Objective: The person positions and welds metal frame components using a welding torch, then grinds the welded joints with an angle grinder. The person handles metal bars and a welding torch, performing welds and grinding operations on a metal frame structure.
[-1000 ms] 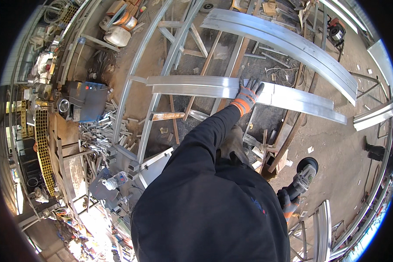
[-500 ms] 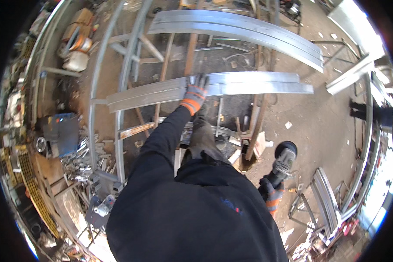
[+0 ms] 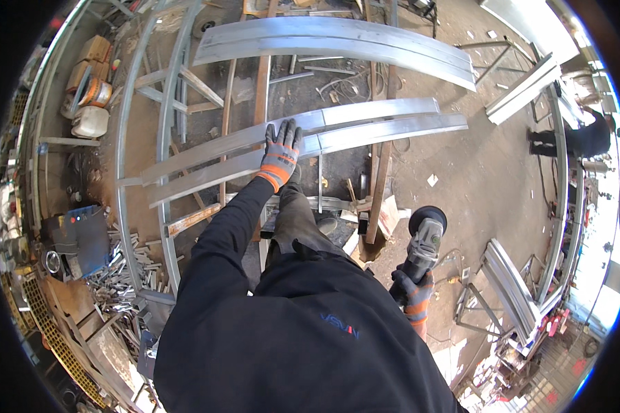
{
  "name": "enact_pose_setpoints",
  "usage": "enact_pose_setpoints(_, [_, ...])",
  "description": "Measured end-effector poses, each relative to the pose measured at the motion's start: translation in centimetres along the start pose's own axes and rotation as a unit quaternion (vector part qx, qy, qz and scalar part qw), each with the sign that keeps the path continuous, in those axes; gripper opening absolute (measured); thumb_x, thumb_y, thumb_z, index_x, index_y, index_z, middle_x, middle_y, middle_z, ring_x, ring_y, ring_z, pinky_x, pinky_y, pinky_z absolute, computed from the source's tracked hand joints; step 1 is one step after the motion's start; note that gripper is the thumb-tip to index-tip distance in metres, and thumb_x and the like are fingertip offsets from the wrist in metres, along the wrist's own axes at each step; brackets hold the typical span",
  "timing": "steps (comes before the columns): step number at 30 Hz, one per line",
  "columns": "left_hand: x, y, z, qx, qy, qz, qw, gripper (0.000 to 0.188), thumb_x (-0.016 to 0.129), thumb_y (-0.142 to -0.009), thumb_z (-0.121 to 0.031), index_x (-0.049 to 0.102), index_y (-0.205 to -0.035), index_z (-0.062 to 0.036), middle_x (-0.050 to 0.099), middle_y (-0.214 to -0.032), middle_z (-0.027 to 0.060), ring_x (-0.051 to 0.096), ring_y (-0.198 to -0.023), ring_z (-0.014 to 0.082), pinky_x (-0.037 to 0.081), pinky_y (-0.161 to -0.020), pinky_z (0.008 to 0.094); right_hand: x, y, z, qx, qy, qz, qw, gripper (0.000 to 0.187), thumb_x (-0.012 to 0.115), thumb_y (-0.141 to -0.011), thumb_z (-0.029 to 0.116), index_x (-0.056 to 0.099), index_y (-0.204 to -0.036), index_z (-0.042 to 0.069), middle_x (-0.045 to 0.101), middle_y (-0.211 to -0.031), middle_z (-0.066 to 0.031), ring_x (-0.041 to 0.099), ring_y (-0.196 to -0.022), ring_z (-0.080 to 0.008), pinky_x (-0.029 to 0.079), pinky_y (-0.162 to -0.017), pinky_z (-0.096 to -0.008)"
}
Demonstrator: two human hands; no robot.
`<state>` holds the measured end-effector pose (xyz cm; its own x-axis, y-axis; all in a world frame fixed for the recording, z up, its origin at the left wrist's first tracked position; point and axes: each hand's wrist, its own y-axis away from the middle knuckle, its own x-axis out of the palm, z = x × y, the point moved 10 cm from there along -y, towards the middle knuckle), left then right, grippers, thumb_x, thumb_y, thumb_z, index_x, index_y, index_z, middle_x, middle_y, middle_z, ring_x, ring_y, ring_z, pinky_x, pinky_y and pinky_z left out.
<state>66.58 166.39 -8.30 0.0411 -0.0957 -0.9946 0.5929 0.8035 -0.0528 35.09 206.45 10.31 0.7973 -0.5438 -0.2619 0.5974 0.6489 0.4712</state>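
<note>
My left hand (image 3: 281, 153), in a grey and orange glove, lies with its fingers stretched out on two long metal bars. The nearer bar (image 3: 393, 131) and the farther bar (image 3: 386, 109) run side by side across the stand, with a narrow gap between them. A line across each bar, just right of the hand, parts a duller left stretch from a shinier right one. Low on the right, my right hand (image 3: 416, 294), gloved alike, is closed round the body of an angle grinder (image 3: 424, 244). The grinder's dark round disc points away from me, apart from the bars.
More metal bars (image 3: 337, 40) lie across the stand's rails (image 3: 263, 89) farther off. Bundled profiles (image 3: 510, 292) rest on a trestle at right. Metal offcuts (image 3: 127, 275) heap at left near a blue box (image 3: 83, 241). Another person (image 3: 589, 136) stands at far right.
The two bars under my left hand, close together before, now lie apart with a gap. My left fingers are spread flatter. The view has shifted; the grinder stays in my right hand.
</note>
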Motion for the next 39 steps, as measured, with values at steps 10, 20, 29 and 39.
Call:
enact_pose_setpoints(10, [-0.5,2.2,-14.6,-0.001,0.116,0.046,0.992,0.069,0.065,-0.096,-0.024,0.055,-0.162,-0.0074,0.068,-0.139,0.0147,0.064,-0.132,0.0362,0.042,-0.119,0.0598,1.0,-1.1,1.0,0.061,0.039,0.094,0.993,0.060,0.093,-0.086,0.006,0.063,-0.138,0.000,0.080,-0.117,-0.0115,0.076,-0.106,-0.0194,0.061,-0.095,-0.0363])
enact_pose_setpoints(20, [0.7,4.3,-10.5,-0.018,0.191,0.126,0.973,0.094,0.093,-0.080,-0.045,0.055,-0.157,-0.0068,0.068,-0.139,0.0184,0.067,-0.124,0.0397,0.053,-0.105,0.0554,7.8,-6.4,1.4,0.107,0.072,0.197,0.972,0.060,0.094,-0.087,0.013,0.065,-0.138,0.000,0.075,-0.115,-0.0071,0.069,-0.104,-0.0148,0.058,-0.093,-0.0351])
enact_pose_setpoints(29, [3.2,4.3,-10.0,0.000,0.211,0.133,0.968,0.077,0.092,-0.080,-0.044,0.064,-0.139,-0.0021,0.075,-0.120,0.0192,0.073,-0.111,0.0375,0.058,-0.094,0.0499,14.2,-10.0,-1.8,0.216,-0.005,0.201,0.955,0.049,0.087,-0.100,0.016,0.061,-0.138,-0.002,0.075,-0.117,-0.0114,0.075,-0.095,-0.0161,0.066,-0.075,-0.0339])
enact_pose_setpoints(39, [2.0,4.1,-8.8,0.014,0.240,0.056,0.969,0.086,0.092,-0.082,-0.047,0.062,-0.147,-0.0009,0.075,-0.128,0.0231,0.074,-0.111,0.0386,0.057,-0.098,0.0512,17.5,-12.7,-1.5,0.219,0.002,0.189,0.957,0.049,0.088,-0.100,0.022,0.064,-0.134,-0.004,0.077,-0.109,-0.0124,0.075,-0.093,-0.0158,0.063,-0.074,-0.0340])
